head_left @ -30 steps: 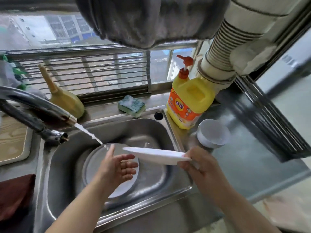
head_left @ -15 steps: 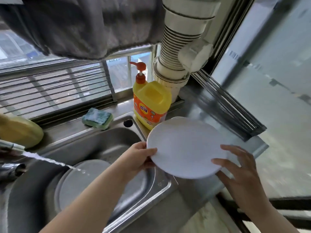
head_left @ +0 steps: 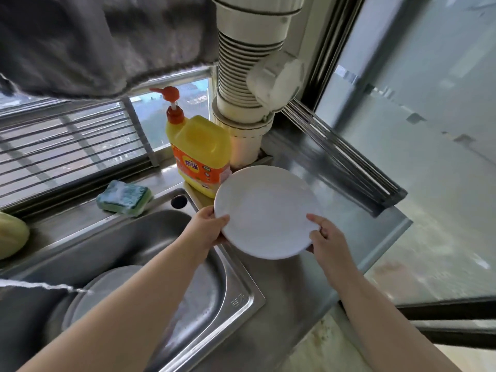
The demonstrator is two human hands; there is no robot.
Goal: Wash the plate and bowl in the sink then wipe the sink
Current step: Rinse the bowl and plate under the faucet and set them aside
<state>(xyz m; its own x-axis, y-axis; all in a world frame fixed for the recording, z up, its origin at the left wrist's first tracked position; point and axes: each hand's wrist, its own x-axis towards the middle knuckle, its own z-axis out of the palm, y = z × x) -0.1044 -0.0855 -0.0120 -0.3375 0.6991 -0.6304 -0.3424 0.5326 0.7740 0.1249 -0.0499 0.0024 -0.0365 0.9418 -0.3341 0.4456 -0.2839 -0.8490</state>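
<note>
Sink [head_left: 236,291] of steel fills the lower left, a round grey lid or dish [head_left: 107,288] lying in its basin under a thin stream of water [head_left: 40,285]. White plate [head_left: 265,210] is held above the counter [head_left: 295,285], right of the basin; left hand [head_left: 206,226] and right hand [head_left: 326,237] pinch its opposite rims. Yellow soap bottle [head_left: 201,154] stands behind; soapy green sponge [head_left: 124,197] rests on the ledge.

The sink [head_left: 236,296] and counter [head_left: 300,294] are brushed steel, dully shiny and wet. The plate [head_left: 264,210] looks smooth, matt white, the soap bottle [head_left: 200,154] glossy yellow plastic, and the sponge [head_left: 124,197] spongy green with foam on top. The hanging cloth [head_left: 94,41] is fuzzy grey; the pipe [head_left: 249,76] is ribbed white plastic.
</note>
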